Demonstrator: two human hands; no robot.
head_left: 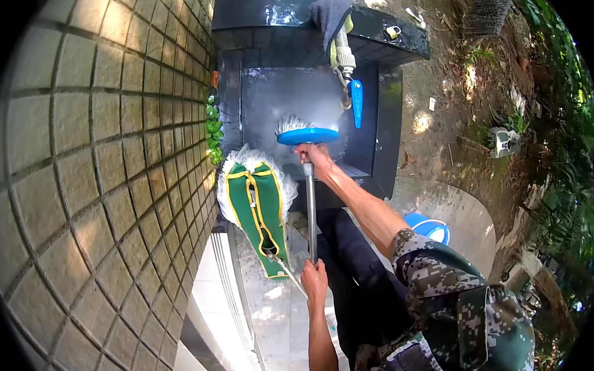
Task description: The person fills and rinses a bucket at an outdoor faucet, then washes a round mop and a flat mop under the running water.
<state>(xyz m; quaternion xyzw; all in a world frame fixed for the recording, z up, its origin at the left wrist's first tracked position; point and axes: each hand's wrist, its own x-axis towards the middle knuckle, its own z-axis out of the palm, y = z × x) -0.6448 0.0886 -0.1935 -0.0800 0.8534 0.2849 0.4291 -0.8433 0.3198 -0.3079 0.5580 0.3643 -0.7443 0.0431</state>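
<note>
A mop has a blue round head (308,136) with whitish strands on its far side, over the dark sink basin (265,93). Its metal pole (311,218) runs back toward my body. My right hand (315,156) is closed around the pole just below the blue head. Lower down, my left hand (313,279) grips the same pole. A green flat mop (248,208) with yellow trim and white fringe stands left of the pole, by the sink's near edge. Its thin handle passes close to my left hand.
A tap with a blue lever (356,103) juts over the basin, with a grey cloth (330,17) draped behind it. A padlock (392,32) lies on the ledge. A tiled wall (108,162) rises at left; a blue bucket (416,221) stands at right.
</note>
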